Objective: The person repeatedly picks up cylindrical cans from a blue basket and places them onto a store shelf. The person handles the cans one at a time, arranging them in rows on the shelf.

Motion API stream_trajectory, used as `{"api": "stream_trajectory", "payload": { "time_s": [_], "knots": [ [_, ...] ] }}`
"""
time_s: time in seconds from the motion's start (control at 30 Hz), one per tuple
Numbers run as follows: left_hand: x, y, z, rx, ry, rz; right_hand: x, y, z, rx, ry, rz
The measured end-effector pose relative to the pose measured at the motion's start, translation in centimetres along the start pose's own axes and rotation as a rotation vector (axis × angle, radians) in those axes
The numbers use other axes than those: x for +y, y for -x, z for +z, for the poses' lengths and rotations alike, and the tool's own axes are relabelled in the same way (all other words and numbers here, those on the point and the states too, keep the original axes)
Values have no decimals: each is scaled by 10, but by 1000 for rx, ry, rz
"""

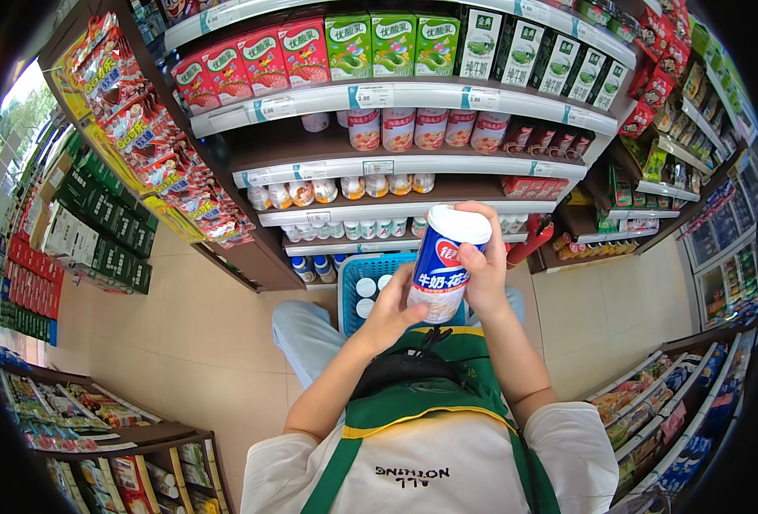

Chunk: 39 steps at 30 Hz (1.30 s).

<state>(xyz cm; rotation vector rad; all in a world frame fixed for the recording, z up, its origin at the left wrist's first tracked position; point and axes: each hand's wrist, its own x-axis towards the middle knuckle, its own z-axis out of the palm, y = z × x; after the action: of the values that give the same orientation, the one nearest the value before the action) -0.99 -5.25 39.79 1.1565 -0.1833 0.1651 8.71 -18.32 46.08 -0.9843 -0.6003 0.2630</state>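
Observation:
Both hands hold one blue and white drink can with a white plastic lid (444, 270), tilted a little, its printed side facing up at me. My left hand (395, 308) grips the lower part from the left. My right hand (485, 263) is wrapped round the upper right side, its thumb on the front. Beneath the can, a blue plastic basket (348, 273) rests between my knees; several white-lidded containers (365, 287) stand in its left part. The can and my hands hide the rest of the basket's inside.
Shelves (411, 166) of drinks curve across the front, with milk cartons (514, 51), cans (430, 128) and small bottles (379, 186). Hanging snack bags (141, 122) line the left shelf end. A red object (533, 241) stands right of the basket. Stacked cartons (96, 238) are at far left.

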Motion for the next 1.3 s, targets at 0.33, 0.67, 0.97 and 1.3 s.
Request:
{"api": "stream_trajectory", "payload": {
  "time_s": [0.33, 0.67, 0.97, 1.3],
  "knots": [
    [13, -7, 20, 37, -102, -51, -2, 1, 0, -114, 18, -77],
    [8, -4, 14, 21, -149, -9, -42, -38, -5, -470, 345, -184],
    [10, -1, 11, 53, -99, 8, -35, -25, -17, -351, 323, -242],
    [15, -4, 10, 47, -71, 5, -33, -18, -18, -351, 215, -78]
  ]
}}
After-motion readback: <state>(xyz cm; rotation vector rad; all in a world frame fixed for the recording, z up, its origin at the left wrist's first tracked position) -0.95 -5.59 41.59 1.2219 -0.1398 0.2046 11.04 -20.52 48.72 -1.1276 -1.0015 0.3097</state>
